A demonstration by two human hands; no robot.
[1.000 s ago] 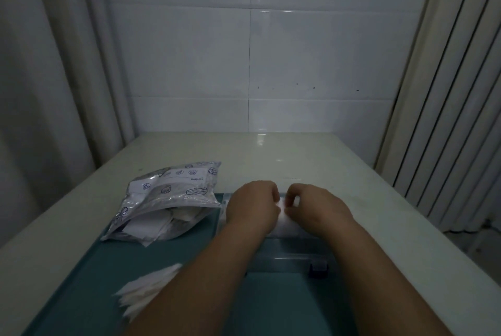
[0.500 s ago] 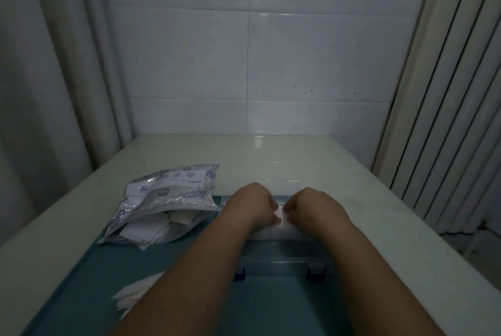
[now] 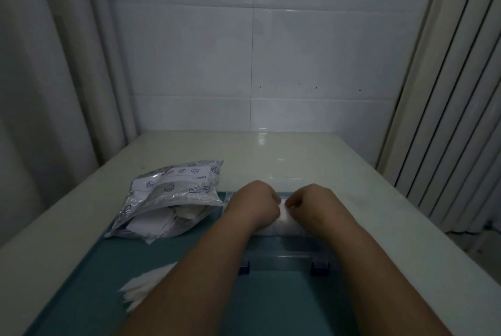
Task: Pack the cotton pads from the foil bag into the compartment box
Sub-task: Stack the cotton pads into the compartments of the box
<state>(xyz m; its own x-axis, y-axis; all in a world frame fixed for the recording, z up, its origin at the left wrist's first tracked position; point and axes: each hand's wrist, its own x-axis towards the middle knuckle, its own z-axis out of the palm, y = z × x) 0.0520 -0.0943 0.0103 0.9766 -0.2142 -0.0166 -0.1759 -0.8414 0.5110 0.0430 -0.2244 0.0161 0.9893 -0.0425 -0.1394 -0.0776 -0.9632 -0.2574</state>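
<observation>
The clear compartment box (image 3: pixel 287 257) lies on a teal mat in front of me, its front edge with two dark clasps. Both hands rest over its far part. My left hand (image 3: pixel 253 205) and my right hand (image 3: pixel 311 207) are curled, fingertips pinching white cotton pads (image 3: pixel 283 215) between them inside the box. The silver foil bag (image 3: pixel 173 197) lies to the left, its mouth open toward me with white pads showing inside. A loose stack of cotton pads (image 3: pixel 143 289) lies on the mat at the lower left, partly hidden by my left forearm.
The teal mat (image 3: pixel 276 306) covers the near part of a pale table (image 3: pixel 284 154). A tiled wall stands behind the table, a curtain hangs at the left, and vertical slats run down the right side.
Both hands stay over the box, with the fingertips drawn a little closer together on the pads. The view has shifted slightly; the bag and loose stack have not moved.
</observation>
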